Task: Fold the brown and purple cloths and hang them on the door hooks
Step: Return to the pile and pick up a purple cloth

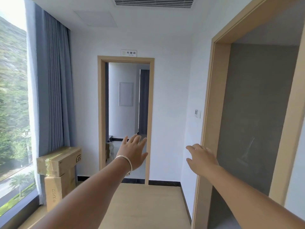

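Both arms reach forward into a small hallway. My left hand [133, 150], with a silver bangle on the wrist, is held up with straight, spread fingers in front of the open doorway [127, 103] ahead and holds nothing. My right hand [200, 158] hovers at the same height with loosely spread fingers, just left of the wooden frame [212, 113] of a second opening on the right, and is empty too. No brown or purple cloth is in view, and no door hooks show.
Two stacked cardboard boxes [59, 171] stand at the left by a blue curtain [52, 83] and a large window [13, 96]. A light switch [197, 113] sits on the white wall. A sign [129, 53] hangs above the far doorway. Wooden floor [143, 207] runs ahead.
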### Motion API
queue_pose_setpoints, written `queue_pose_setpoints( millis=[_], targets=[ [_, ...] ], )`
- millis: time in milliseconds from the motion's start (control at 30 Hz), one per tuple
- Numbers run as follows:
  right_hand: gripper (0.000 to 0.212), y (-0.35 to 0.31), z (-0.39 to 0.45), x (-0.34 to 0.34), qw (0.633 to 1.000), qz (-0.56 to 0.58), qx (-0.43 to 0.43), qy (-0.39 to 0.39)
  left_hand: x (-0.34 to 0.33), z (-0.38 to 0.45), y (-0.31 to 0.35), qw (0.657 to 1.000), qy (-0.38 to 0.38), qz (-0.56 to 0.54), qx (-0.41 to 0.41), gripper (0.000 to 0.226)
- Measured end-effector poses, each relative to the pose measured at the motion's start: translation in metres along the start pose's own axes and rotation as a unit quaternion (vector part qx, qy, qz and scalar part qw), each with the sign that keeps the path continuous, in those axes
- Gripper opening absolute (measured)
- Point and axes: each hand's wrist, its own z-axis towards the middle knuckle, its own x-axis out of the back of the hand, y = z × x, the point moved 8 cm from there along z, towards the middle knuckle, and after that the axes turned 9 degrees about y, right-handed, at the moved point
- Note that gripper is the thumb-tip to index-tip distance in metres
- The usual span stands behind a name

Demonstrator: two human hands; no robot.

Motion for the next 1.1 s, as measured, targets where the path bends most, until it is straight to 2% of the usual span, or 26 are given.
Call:
queue_pose_setpoints(
  millis=[333,633,900,1100],
  targets=[
    [0.051,0.031,0.083,-0.053,1.0,0.007,0.013,0.006,-0.073,0.075,0.003,1.0,-0.015,0.0,0.001,0.061],
    [0.05,0.106,0.188,-0.099,1.0,0.017,0.011,0.023,-0.133,0.191,0.025,1.0,-0.003,0.013,0.01,0.059],
    [0.051,0.154,0.251,-0.153,0.999,0.028,0.024,0.011,-0.206,0.257,0.061,0.999,-0.03,0.012,-0.001,0.059],
    [0.051,0.167,0.302,-0.202,0.999,0.043,0.031,-0.007,-0.261,0.305,0.058,0.999,-0.036,0.014,-0.006,0.059]
  ],
)
